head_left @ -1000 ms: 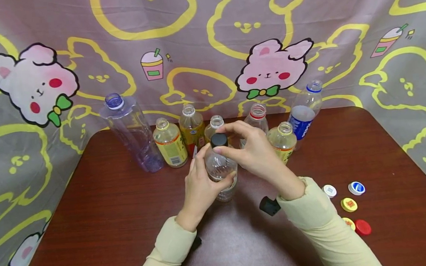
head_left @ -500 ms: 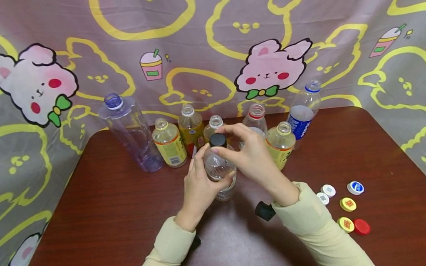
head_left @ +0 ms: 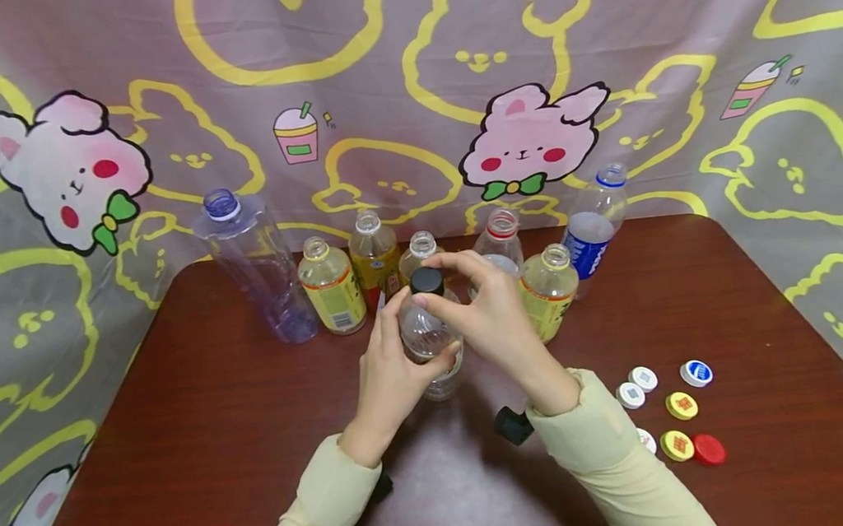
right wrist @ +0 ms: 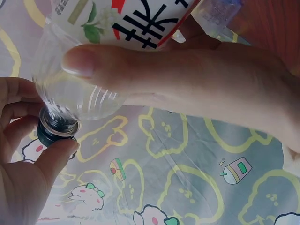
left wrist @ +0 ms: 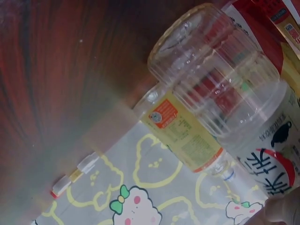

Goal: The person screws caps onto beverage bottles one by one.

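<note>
A clear plastic bottle (head_left: pixel 424 334) stands upright between both hands near the middle of the table, topped by a black cap (head_left: pixel 426 280). Around its upper body, my left hand (head_left: pixel 391 373) grips with fingers and thumb. My right hand (head_left: pixel 498 316) pinches the cap between thumb and fingers. Up close in the right wrist view, the cap (right wrist: pixel 52 133) sits on the bottle's neck with the right thumb against it. The left wrist view shows the ribbed base of the bottle (left wrist: pixel 218 75) and its white label with black characters.
Several uncapped bottles line the back: a tall purplish one (head_left: pixel 262 275), yellow-labelled ones (head_left: pixel 333 293), a red-ringed one (head_left: pixel 502 244) and a blue-labelled one (head_left: pixel 589 241). Loose caps, including a red cap (head_left: pixel 709 449), lie at right. A black object (head_left: pixel 512 426) is beside the right sleeve.
My right wrist and forearm have shifted left, uncovering more white caps. Both hands keep their hold on the bottle and the black cap. The head view has moved slightly.
</note>
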Available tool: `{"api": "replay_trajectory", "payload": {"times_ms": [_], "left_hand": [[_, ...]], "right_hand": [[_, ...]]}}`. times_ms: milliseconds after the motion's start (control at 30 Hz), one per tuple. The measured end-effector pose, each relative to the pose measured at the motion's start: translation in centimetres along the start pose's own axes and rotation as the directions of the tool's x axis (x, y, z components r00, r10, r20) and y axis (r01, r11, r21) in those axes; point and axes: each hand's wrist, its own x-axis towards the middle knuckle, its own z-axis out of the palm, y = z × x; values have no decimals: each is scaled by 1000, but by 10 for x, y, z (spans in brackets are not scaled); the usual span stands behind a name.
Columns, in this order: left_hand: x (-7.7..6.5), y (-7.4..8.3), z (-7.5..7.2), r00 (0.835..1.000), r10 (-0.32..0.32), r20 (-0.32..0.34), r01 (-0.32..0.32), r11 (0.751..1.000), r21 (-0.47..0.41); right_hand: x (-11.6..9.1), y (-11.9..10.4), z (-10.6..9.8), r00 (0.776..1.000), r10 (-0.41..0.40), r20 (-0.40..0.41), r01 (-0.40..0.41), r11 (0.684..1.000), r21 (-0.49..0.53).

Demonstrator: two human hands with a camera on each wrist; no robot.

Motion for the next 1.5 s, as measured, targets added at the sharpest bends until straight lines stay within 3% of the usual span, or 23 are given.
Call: {"api": "replay_trajectory", "payload": {"times_ms": [300, 633, 1167, 1500], "left_hand": [[-1, 7, -6, 998, -53, 29, 52, 998, 32], [-2, 9, -7, 999, -45, 24, 44, 999, 28], [-6, 14, -9, 990, -138, 19, 138, 989, -46], [-8, 12, -20, 988, -150, -35, 148, 988, -41]], "right_hand": [[-3, 0, 3, 999, 33, -21, -32, 998, 53], [-4, 1, 4, 999, 41, -24, -39, 996, 85], [-3, 2, 3, 998, 55, 33, -58, 994, 90], [-2, -2, 5, 997, -27, 77, 17, 992, 124]]}}
